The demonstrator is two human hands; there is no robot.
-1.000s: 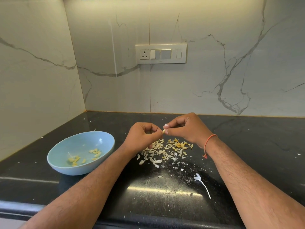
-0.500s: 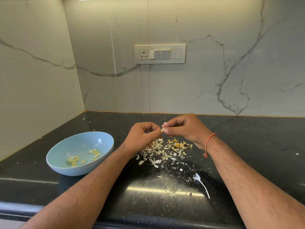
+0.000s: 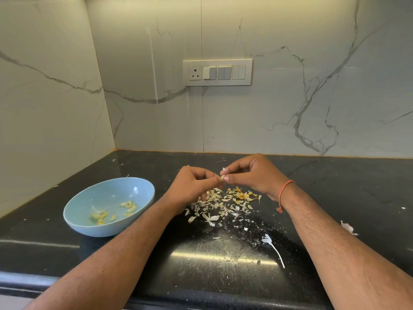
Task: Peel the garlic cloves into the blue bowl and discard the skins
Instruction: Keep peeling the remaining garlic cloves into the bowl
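A small pale garlic clove (image 3: 222, 177) is pinched between my left hand (image 3: 194, 185) and my right hand (image 3: 250, 173), held a little above the black counter. A scrap of white skin sticks up at my right fingertips. Beneath both hands lies a pile of garlic skins (image 3: 223, 204), white and yellowish. The blue bowl (image 3: 93, 198) sits to the left of my left hand, tilted, with several peeled cloves (image 3: 128, 206) inside.
The black counter (image 3: 335, 186) meets marble walls at the back and left. A white stalk piece (image 3: 273, 247) and a skin scrap (image 3: 347, 227) lie to the right. A switch panel (image 3: 218, 72) is on the back wall.
Both hands have stayed above the skin pile, with only small finger movements on the clove.
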